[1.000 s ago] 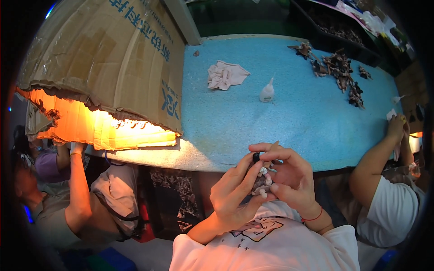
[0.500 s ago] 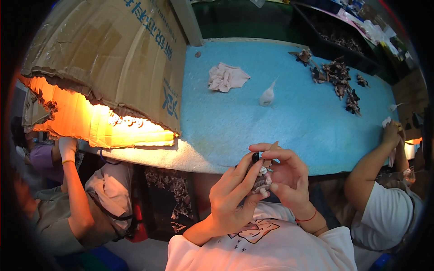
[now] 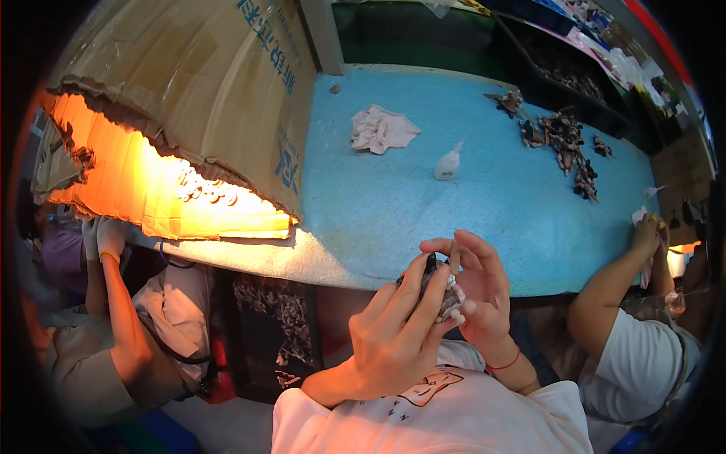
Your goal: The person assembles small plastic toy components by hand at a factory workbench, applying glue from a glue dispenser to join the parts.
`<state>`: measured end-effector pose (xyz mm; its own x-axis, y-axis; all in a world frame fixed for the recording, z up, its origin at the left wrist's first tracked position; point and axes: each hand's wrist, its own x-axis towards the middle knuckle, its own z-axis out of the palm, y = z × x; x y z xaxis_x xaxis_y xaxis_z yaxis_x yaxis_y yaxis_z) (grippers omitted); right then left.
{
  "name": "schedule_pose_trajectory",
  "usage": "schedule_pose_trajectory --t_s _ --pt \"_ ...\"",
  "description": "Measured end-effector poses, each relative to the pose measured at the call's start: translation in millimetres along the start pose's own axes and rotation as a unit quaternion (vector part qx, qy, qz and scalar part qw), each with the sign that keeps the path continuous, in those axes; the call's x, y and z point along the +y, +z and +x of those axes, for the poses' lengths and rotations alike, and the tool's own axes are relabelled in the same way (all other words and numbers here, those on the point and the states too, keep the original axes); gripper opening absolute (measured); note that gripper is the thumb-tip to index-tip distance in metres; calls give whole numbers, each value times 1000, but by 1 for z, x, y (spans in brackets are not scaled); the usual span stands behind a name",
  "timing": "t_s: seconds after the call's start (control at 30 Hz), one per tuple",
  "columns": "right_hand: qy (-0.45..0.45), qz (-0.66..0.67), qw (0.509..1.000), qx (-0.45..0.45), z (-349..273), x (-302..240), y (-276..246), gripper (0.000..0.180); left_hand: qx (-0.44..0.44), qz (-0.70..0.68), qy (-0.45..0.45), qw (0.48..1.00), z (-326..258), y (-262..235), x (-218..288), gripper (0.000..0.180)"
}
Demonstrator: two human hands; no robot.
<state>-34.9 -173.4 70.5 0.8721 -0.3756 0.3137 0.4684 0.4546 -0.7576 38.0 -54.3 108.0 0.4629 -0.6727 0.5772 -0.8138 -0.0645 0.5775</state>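
Above the table's near edge, my left hand (image 3: 397,327) is closed round a small figurine (image 3: 451,301). The figurine has a greyish body, pale pinkish limbs and a black piece (image 3: 431,262) standing up between my fingers. Its far side is hidden by my fingers. My right hand (image 3: 488,299) curls round the other side, its thumb by the pale limbs and its fingers bent over the top. A narrow brown point (image 3: 455,256) rises between the two hands; I cannot tell whether it is part of the figurine.
A crumpled pale cloth (image 3: 382,129) and a small white nozzle bottle (image 3: 448,163) lie on the blue tabletop (image 3: 363,204). Dark figurine parts (image 3: 563,140) are heaped far right, before a black bin (image 3: 560,68). A lit cardboard box (image 3: 197,113) stands left. Co-workers (image 3: 635,333) sit on both sides.
The figurine has tilted a little in my hands and my right fingers have lifted and spread slightly. At the left, a co-worker's gloved hands have moved closer together. The view has shifted slightly.
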Motion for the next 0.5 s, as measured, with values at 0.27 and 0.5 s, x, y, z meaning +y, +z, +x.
schedule_pose_trajectory --t_s 0.27,0.5 --pt "47 62 996 39 0 0 9 69 -42 27 -44 998 5 -11 8 50" --pt "42 34 997 59 -4 5 6 69 -45 5 -67 997 0 -5 7 48"
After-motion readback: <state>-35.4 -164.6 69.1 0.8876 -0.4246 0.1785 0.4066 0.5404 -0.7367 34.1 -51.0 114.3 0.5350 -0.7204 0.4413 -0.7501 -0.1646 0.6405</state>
